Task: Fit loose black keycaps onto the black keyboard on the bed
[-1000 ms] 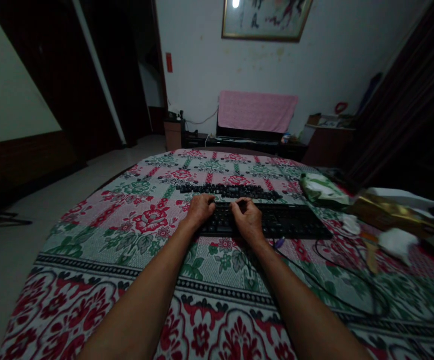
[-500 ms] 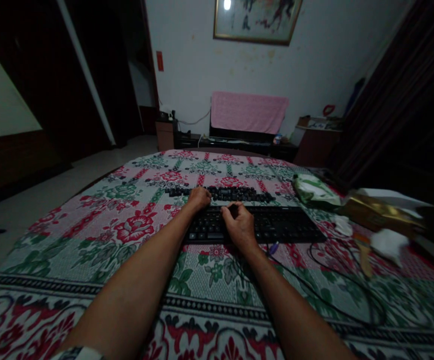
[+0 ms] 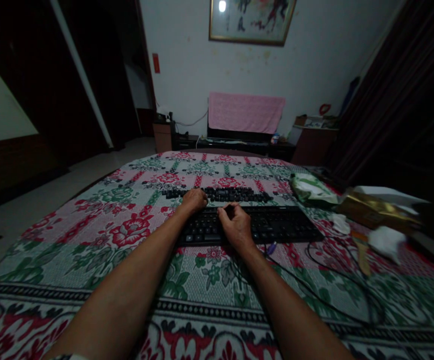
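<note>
1. Left hand [image 3: 195, 200] at the near side of the loose black keys [image 3: 235, 192]; fingers bent, cannot tell if gripping a key.
2. Loose keys in a long, messy row on the cloth [image 3: 126, 232], just past the keyboard's [image 3: 280, 225] far edge.
3. Right hand [image 3: 235, 224] over the keyboard; thumb and fingers curled, cannot tell if gripping anything.
4. Keyboard flat on the cloth, under the right hand.
5. Purple plug [image 3: 272, 248] near the keyboard's near edge.
6. Far right: green pack [image 3: 310, 190], brush [image 3: 362, 256], gold box [image 3: 376, 212].
</note>
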{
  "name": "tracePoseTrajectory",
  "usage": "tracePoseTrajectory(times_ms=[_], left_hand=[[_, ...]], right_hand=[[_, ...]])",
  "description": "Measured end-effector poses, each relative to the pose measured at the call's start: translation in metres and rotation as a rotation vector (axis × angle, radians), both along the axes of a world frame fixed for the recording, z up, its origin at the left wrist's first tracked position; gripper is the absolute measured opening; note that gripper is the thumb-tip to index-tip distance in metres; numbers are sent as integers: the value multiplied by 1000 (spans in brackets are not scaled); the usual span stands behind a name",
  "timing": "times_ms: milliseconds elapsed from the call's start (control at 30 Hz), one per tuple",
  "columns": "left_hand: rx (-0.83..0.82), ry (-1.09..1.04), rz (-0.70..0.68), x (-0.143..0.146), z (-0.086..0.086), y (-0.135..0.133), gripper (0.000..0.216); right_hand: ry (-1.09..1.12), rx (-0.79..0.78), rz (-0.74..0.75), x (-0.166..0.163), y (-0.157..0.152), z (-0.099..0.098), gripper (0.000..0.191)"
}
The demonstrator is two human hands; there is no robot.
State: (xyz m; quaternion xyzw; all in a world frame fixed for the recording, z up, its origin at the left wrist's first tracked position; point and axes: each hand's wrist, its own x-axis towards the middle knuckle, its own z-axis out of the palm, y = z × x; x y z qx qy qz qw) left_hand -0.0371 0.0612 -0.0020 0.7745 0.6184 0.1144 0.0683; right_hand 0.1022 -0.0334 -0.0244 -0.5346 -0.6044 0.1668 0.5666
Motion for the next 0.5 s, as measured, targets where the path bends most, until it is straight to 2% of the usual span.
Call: tracePoseTrajectory(times_ms=[233, 500], left_hand=[[65, -12, 4, 1, -7, 7, 35], [72, -1, 19, 2, -9, 9, 33]], right_hand=[[-18, 6, 6, 1, 1, -2, 21], [-8, 9, 13, 0, 1, 0, 21]])
